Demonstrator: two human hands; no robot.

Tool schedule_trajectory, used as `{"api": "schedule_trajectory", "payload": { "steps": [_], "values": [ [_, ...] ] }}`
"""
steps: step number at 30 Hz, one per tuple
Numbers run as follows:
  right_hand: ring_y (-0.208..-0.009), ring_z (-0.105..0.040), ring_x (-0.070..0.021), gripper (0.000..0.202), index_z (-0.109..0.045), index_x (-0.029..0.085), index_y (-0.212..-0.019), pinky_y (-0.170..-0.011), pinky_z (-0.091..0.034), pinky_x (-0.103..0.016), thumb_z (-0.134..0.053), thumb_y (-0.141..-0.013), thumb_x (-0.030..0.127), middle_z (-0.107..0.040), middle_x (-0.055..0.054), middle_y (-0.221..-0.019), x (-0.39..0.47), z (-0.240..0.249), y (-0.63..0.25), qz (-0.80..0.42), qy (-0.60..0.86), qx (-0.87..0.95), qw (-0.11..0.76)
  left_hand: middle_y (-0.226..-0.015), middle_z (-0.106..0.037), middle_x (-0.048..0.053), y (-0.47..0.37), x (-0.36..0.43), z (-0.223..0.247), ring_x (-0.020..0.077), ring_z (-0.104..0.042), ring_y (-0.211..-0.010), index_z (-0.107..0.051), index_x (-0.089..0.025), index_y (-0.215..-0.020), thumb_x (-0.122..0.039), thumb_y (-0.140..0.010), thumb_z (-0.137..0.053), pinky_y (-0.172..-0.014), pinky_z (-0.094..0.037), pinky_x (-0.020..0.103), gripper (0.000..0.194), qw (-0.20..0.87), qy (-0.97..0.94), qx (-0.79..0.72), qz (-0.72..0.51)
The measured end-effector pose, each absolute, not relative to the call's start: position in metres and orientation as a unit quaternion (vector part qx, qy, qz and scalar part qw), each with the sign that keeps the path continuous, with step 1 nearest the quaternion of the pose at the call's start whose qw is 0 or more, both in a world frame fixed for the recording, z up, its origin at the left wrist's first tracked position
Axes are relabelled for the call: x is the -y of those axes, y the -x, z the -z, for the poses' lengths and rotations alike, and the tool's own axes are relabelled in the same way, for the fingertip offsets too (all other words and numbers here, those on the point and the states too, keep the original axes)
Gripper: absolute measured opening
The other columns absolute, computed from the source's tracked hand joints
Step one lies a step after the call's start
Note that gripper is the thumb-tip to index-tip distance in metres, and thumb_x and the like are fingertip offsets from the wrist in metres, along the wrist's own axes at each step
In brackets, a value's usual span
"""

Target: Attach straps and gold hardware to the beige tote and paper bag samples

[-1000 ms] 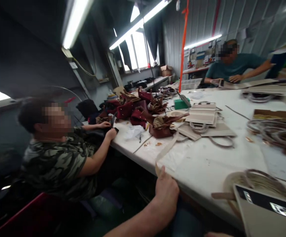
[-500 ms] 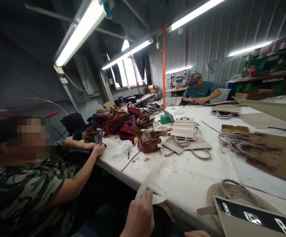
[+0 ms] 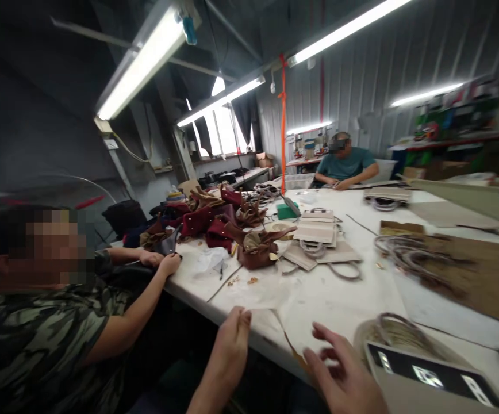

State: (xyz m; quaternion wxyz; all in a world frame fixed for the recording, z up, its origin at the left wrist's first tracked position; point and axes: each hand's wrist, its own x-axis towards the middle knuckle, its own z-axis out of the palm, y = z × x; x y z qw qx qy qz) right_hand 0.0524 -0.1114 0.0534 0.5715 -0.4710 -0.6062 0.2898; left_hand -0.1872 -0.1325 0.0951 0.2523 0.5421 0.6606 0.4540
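My left hand (image 3: 229, 346) is closed, thumb against fingers, pinching one end of a thin, pale strip (image 3: 287, 338) at the near table edge. From the pinch the strip runs right, then bends down toward my right hand (image 3: 344, 371), showing a yellowish-brown edge. My right hand has thumb and fingers apart, just beside the strip's lower part; whether it touches it I cannot tell. To its right lies a beige panel with a black band and metal fittings (image 3: 430, 374), next to a coil of cord-like material (image 3: 381, 333).
A co-worker in a camouflage shirt (image 3: 55, 328) sits close on the left, handling a dark piece. Brown and dark-red leather bags (image 3: 256, 253) pile along the table (image 3: 331, 293). Beige panels with handles (image 3: 316, 230) lie mid-table. Another person (image 3: 346, 164) works at the far end.
My right hand has come up into view from the bottom edge, fingers spread. My left hand has shifted slightly left and up, and the strip no longer arcs over the table. The view turned slightly.
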Motion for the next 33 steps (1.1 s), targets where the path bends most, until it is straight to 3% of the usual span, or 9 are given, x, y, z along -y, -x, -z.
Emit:
{"api": "schedule_trajectory", "payload": {
  "steps": [3, 5, 7, 10, 15, 19, 23, 29, 33],
  "values": [
    [-0.064, -0.07, -0.0177, 0.04, -0.083, 0.025, -0.12, -0.057, -0.061, -0.029, -0.069, -0.103, 0.057, -0.083, -0.008, -0.1, 0.093, -0.106, -0.053, -0.298, 0.433, 0.663, 0.533, -0.077, -0.049, -0.002, 0.175, 0.12, -0.084, 0.0188, -0.046, -0.072, -0.064, -0.021, -0.103, -0.082, -0.106, -0.042, -0.067, -0.037, 0.032, 0.065, 0.326, -0.51, -0.624, -0.494],
    [-0.067, -0.071, -0.0182, 0.042, -0.084, 0.023, -0.119, -0.06, -0.062, -0.03, -0.069, -0.103, 0.058, -0.084, -0.01, -0.104, 0.087, -0.115, -0.058, -0.276, 0.45, 0.658, 0.537, -0.081, -0.05, -0.001, 0.161, 0.122, -0.076, 0.0183, -0.047, -0.074, -0.067, -0.019, -0.112, -0.084, -0.104, -0.044, -0.069, -0.038, 0.032, 0.069, 0.399, -0.491, -0.589, -0.502],
    [-0.066, -0.073, -0.0201, 0.05, -0.084, 0.02, -0.122, -0.058, -0.062, -0.031, -0.074, -0.098, 0.063, -0.084, -0.011, -0.101, 0.092, -0.099, -0.068, -0.284, 0.49, 0.631, 0.53, -0.086, -0.054, 0.001, 0.145, 0.131, -0.067, 0.0185, -0.05, -0.078, -0.07, -0.018, -0.113, -0.085, -0.103, -0.046, -0.073, -0.04, 0.032, 0.071, 0.47, -0.471, -0.563, -0.489],
    [-0.067, -0.078, -0.0257, 0.069, -0.081, 0.017, -0.136, -0.056, -0.065, -0.033, -0.079, -0.09, 0.07, -0.084, -0.01, -0.086, 0.109, -0.051, -0.082, -0.402, 0.511, 0.581, 0.49, -0.086, -0.054, 0.001, 0.122, 0.144, -0.048, 0.0186, -0.05, -0.08, -0.071, -0.019, -0.105, -0.086, -0.101, -0.049, -0.076, -0.041, 0.033, 0.07, 0.542, -0.453, -0.54, -0.459],
    [-0.107, -0.085, -0.0343, 0.081, -0.075, 0.017, -0.146, -0.089, -0.073, -0.041, -0.084, -0.086, 0.072, -0.087, -0.017, -0.118, 0.127, -0.001, -0.09, -0.54, 0.469, 0.494, 0.495, -0.092, -0.059, 0.003, 0.09, 0.147, -0.027, 0.0223, -0.055, -0.091, -0.066, -0.021, -0.096, -0.082, -0.1, -0.057, -0.089, -0.046, 0.036, 0.062, 0.566, -0.479, -0.507, -0.439],
    [-0.115, -0.084, -0.0355, 0.063, -0.083, 0.02, -0.132, -0.095, -0.072, -0.04, -0.086, -0.088, 0.065, -0.085, -0.017, -0.128, 0.127, -0.003, -0.093, -0.503, 0.486, 0.499, 0.513, -0.104, -0.068, 0.005, 0.07, 0.142, -0.037, 0.0258, -0.061, -0.105, -0.069, -0.022, -0.104, -0.07, -0.099, -0.07, -0.101, -0.05, 0.038, 0.048, 0.571, -0.473, -0.475, -0.475],
    [-0.1, -0.084, -0.034, 0.046, -0.088, 0.022, -0.11, -0.086, -0.071, -0.037, -0.083, -0.09, 0.063, -0.088, -0.012, -0.108, 0.133, -0.017, -0.098, -0.435, 0.513, 0.53, 0.516, -0.096, -0.068, 0.005, 0.061, 0.14, -0.043, 0.0231, -0.062, -0.095, -0.066, -0.02, -0.096, -0.069, -0.104, -0.063, -0.088, -0.051, 0.034, 0.05, 0.528, -0.502, -0.501, -0.467],
    [-0.069, -0.066, -0.0217, 0.057, -0.08, 0.018, -0.085, -0.064, -0.056, -0.031, -0.066, -0.101, 0.071, -0.075, -0.006, -0.076, 0.146, -0.023, -0.085, -0.492, 0.501, 0.494, 0.512, -0.13, -0.073, 0.015, 0.058, 0.13, -0.033, 0.0298, -0.07, -0.115, -0.069, -0.02, -0.135, -0.067, -0.102, -0.067, -0.097, -0.058, 0.041, 0.058, 0.49, -0.54, -0.506, -0.46],
    [-0.059, -0.049, -0.016, 0.062, -0.072, 0.018, -0.078, -0.053, -0.039, -0.029, -0.057, -0.107, 0.07, -0.062, -0.002, -0.064, 0.149, -0.01, -0.086, -0.478, 0.532, 0.497, 0.491, -0.095, -0.076, 0.007, 0.054, 0.12, -0.035, 0.0235, -0.068, -0.087, -0.08, -0.017, -0.107, -0.063, -0.107, -0.06, -0.078, -0.055, 0.033, 0.05, 0.578, -0.552, -0.452, -0.395]
  ]
}}
